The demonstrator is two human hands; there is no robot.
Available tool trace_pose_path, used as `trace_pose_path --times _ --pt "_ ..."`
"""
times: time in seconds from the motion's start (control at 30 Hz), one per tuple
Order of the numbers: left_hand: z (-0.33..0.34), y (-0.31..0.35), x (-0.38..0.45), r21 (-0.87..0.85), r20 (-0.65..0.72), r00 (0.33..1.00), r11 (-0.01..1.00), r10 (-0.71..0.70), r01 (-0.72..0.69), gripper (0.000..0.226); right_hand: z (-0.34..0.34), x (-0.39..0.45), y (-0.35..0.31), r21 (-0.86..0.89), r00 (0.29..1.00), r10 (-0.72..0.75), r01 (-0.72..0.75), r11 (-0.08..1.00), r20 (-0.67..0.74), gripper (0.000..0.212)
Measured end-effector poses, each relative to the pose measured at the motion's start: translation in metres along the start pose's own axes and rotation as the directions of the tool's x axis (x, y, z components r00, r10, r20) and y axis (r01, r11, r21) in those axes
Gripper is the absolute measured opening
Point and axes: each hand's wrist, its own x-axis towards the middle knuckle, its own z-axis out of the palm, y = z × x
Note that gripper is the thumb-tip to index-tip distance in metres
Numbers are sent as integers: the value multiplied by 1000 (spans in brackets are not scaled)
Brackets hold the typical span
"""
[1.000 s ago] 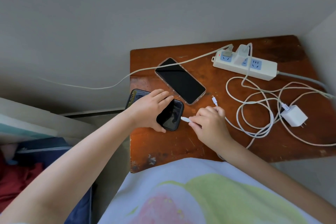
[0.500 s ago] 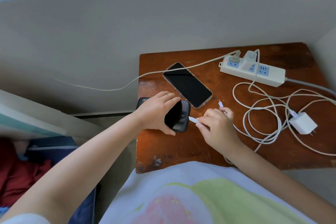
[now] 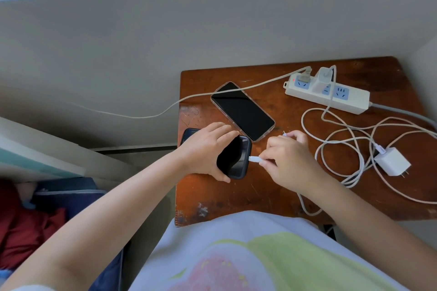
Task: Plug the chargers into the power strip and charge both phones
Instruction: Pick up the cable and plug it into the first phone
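Two hands, one job: left hand (image 3: 205, 149) grasps near phone (image 3: 233, 160) to brace it; right hand (image 3: 287, 160) pinches cable plug (image 3: 254, 159) at its port; 2nd charger (image 3: 392, 161) lies unplugged, right.

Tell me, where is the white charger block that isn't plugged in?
The loose charger block lies on the right side of the wooden table, among the tangled white cables, nearer the person than the power strip.
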Motion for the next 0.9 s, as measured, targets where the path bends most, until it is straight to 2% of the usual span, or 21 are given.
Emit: trace_pose_path --times 0.07,0.17,0.27,0.37,0.67,0.9 --pt "1 1 0 -1 4 1000 1000 8 -8 92 -4 1 1 -3 1000 3 -3 1000 24 8" --pt "1 3 2 0 -8 1000 1000 6 -6 92 -2 -3 0 -54 993 -37 31 998 -114 12" --pt "2 3 3 -4 -34 999 1000 0 0 92 7 -9 -3 7 979 24 -23 1000 -202 14" --pt "2 4 2 19 -73 997 1000 20 -18 92 15 -16 -1 41 974 68 -60 997 -215 13" --pt "5 13 -4 89 -292 951 993 97 -74 89 18 -14 13 49 954 9 6 999 -301 17" --pt "14 13 -4 122 -299 949 990 103 -69 87 29 -22 18 20 955 -63 72 997 -290 18"
